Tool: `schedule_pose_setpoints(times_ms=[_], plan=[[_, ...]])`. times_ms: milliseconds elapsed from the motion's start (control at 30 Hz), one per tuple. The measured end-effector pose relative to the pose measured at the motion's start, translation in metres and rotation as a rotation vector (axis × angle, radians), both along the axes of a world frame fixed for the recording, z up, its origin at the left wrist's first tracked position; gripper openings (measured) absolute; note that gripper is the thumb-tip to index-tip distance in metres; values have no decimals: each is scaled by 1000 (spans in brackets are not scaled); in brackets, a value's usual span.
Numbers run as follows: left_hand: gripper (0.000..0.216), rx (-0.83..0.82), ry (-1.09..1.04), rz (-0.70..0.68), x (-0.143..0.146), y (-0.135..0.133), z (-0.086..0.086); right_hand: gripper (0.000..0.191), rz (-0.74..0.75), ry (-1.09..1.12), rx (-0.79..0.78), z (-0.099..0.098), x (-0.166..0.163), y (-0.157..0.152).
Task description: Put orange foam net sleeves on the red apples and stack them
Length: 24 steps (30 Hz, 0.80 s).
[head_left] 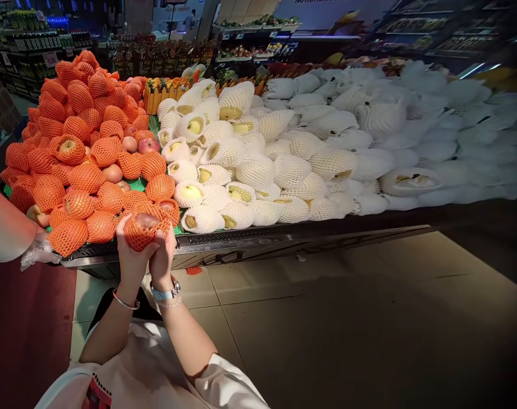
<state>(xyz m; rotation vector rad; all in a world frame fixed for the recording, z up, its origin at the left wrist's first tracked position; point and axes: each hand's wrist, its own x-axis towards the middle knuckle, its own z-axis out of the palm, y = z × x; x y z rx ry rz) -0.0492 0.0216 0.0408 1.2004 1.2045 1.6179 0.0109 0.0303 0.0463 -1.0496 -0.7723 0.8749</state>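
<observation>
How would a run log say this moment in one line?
left hand: on orange-netted fruit | right hand: on same fruit | beyond: orange-netted pile, white-netted pile

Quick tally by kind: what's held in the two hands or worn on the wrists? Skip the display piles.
Orange-netted fruit, held between left hand and right hand: 1
Bangle, worn on the left: 1
Watch, worn on the right: 1
Beaded bracelet, worn on the right: 1
Total: 4
</observation>
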Motion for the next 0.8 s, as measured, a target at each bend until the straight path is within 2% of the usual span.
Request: schedule_pose_setpoints(times_ms=[100,200,300,367,467,533,667,733,800], plan=[[66,-3,51,89,4,-2,1,35,-27,13,-24,4,-7,-3],[65,0,42,93,6,-3,0,33,-31,-17,-13,5,-10,-5],[74,-29,56,82,5,-2,2,32,-68,28,-39,0,-10,-3],[82,-1,57,-5,0,1,7,34,-81,141,-63,-3,-8,2],[83,27,-23,-310,-15,11,17,44,-6,372,-71,-2,-1,12],[80,-23,-27,-457,-27,20,22,52,65,476,-59,0,7,18],[88,-114,24,-561,-36,35,24,61,90,504,-57,-5,15,21],[94,-116,45,-630,-30,36,22,65,75,486,-18,-8,15,18],[97,-104,50,-632,-22,36,18,71,55,453,59,-9,14,16]])
